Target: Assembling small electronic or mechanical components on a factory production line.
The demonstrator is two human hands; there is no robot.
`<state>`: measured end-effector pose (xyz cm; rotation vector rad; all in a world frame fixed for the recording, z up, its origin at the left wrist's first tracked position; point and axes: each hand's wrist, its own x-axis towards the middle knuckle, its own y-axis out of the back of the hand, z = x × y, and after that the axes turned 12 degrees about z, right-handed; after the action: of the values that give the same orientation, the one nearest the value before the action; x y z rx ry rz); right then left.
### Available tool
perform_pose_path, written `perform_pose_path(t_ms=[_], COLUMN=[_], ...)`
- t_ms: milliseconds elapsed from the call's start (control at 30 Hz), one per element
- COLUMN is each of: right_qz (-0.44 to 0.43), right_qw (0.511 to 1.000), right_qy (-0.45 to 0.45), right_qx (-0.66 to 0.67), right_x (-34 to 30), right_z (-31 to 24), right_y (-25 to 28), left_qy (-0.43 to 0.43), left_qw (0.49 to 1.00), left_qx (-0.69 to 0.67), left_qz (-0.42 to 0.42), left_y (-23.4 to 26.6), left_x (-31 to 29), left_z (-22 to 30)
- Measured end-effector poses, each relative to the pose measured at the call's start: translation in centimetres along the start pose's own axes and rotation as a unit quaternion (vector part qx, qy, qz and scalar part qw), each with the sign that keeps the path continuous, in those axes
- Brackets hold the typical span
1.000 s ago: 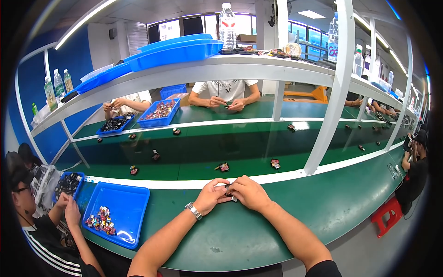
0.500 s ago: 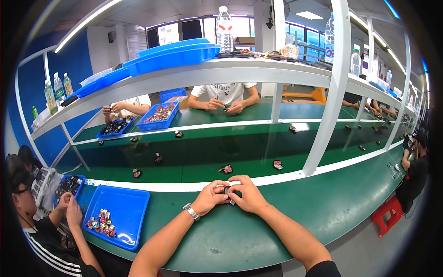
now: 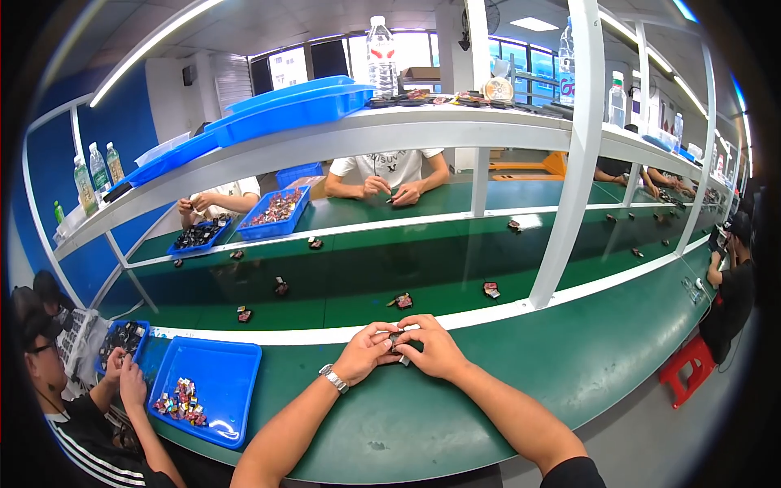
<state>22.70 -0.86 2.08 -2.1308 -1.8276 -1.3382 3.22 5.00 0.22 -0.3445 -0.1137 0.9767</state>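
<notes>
Over the green bench [image 3: 521,382], my left hand [image 3: 368,355] and my right hand [image 3: 433,348] meet in front of me, fingers bent inward. Between their fingertips they hold a small dark piece [image 3: 397,342] with a pale edge; the fingers cover most of it, so its kind cannot be made out. My left wrist wears a metal watch. To the left of my left arm lies a blue tray [image 3: 230,370] with a heap of small red, yellow and white pieces [image 3: 183,403] in its near left part.
Beyond a white rail runs a green belt [image 3: 358,281] carrying scattered small pieces [image 3: 401,301]. A white post [image 3: 569,163] and a shelf [image 3: 455,118] with bottles and blue trays stand across it. Co-workers sit opposite and at both sides; a red stool [image 3: 688,370] stands at right.
The view has tilted slightly. My hands stay together on the dark piece, with small finger movements. The pieces on the belt have shifted a little to the right relative to the posts.
</notes>
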Motion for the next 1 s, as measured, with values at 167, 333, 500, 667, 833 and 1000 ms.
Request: perform_pose_path(t_ms=[167,333,500,667,833,1000], right_qz=[0.052,0.064,0.054,0.049,0.065,0.081], right_qw=[0.998,0.998,0.998,0.998,0.997,0.996], right_qy=[0.008,-0.003,-0.005,-0.008,-0.011,0.039], right_qx=[-0.022,0.019,0.025,0.026,0.034,0.025], right_x=[-0.3,-0.3,-0.3,-0.4,-0.3,0.0], right_z=[-0.3,-0.4,0.2,0.2,-0.2,-1.5], right_y=[-0.7,-0.9,-1.1,-0.9,-1.2,-1.0], left_qy=[-0.004,-0.002,-0.004,0.004,-0.009,-0.03], left_qw=[0.999,0.998,0.998,0.998,0.998,0.997], left_qx=[-0.04,-0.057,-0.053,-0.059,-0.061,-0.063], left_qz=[-0.01,-0.011,-0.022,-0.021,-0.017,-0.017], left_y=[0.1,0.2,0.7,0.6,0.2,0.7], left_x=[0.0,0.1,0.2,0.2,0.0,0.0], left_z=[-0.2,-0.2,-0.5,-0.5,0.0,-0.3])
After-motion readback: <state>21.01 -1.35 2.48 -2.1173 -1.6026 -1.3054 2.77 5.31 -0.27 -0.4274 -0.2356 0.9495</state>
